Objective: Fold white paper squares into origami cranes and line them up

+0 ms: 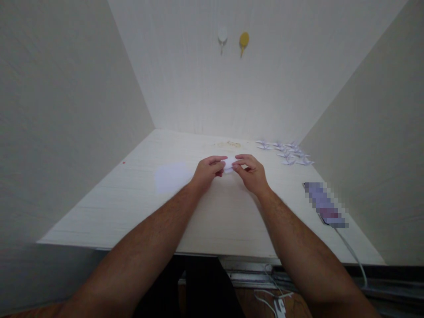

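A small piece of folded white paper (pixel 229 164) is held between my two hands over the middle of the table. My left hand (pixel 211 170) pinches its left side with thumb and fingers. On the right side, the thumb and index finger of my right hand (pixel 251 171) grip the paper, with the fingers bent. The fingertips hide parts of its edges, and its exact folds are too small to make out. To the left of my left hand, flat white sheets (pixel 171 176) lie on the table.
Several folded paper cranes (pixel 288 152) cluster at the back right of the white table (pixel 132 212). A phone (pixel 324 203), blurred out, lies at the right with a cable (pixel 351 249) running over the front edge. Walls enclose three sides; two hooks (pixel 244 39) hang on the back one.
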`<control>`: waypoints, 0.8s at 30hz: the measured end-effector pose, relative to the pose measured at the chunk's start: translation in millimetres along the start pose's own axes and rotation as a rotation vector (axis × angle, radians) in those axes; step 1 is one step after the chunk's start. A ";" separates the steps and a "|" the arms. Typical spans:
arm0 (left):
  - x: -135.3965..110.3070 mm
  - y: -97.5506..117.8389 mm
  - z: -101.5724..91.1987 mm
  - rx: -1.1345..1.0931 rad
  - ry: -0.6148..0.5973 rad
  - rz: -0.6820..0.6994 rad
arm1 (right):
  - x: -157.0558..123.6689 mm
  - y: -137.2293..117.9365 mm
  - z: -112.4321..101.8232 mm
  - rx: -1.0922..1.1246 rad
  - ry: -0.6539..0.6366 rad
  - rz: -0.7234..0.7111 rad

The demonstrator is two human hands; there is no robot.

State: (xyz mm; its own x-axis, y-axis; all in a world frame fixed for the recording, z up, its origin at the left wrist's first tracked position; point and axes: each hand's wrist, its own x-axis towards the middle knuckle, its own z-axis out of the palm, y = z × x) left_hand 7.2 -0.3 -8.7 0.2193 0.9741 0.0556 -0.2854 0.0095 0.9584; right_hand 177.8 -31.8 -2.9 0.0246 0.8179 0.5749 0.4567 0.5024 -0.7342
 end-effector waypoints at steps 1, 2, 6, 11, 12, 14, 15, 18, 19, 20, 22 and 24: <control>-0.3 -0.2 0.2 -0.022 -0.030 0.007 | 0.2 0.1 0.3 0.003 0.018 0.008; -0.6 -0.5 0.3 -0.038 -0.055 0.013 | 0.3 0.1 0.6 0.006 0.037 0.021; -2.1 -1.5 0.7 -0.026 -0.091 0.028 | 0.0 -2.5 1.4 -0.035 0.079 0.110; -5.2 1.9 1.2 0.259 -0.038 0.078 | -0.2 -7.1 2.2 -0.065 0.123 0.200; -6.1 2.8 1.6 0.313 -0.036 0.088 | 0.1 -7.1 2.0 -0.066 0.121 0.215; -8.0 3.8 2.6 0.370 -0.056 0.100 | 1.0 -5.6 1.3 -0.055 0.099 0.233; -8.8 3.8 3.1 0.386 -0.072 0.102 | 1.4 -4.3 0.9 -0.044 0.077 0.234; -9.7 2.6 3.9 0.431 -0.102 0.117 | 2.2 0.1 -0.4 -0.014 0.012 0.230; -9.4 2.3 3.8 0.448 -0.095 0.127 | 2.3 1.3 -0.7 -0.012 -0.005 0.232; -9.0 2.3 3.6 0.466 -0.082 0.137 | 2.2 2.1 -1.1 -0.010 -0.020 0.235; -7.8 3.1 3.0 0.495 -0.050 0.144 | 1.8 2.6 -1.8 0.003 -0.039 0.238; -6.9 4.6 2.2 0.509 -0.033 0.132 | 1.1 2.2 -2.4 0.019 -0.057 0.239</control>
State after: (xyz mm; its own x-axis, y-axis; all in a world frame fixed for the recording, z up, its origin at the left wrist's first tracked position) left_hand 6.5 -7.5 -4.0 0.2437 0.9519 0.1857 0.1750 -0.2315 0.9570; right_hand 181.0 -30.5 -3.0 0.0792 0.9284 0.3631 0.4273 0.2975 -0.8538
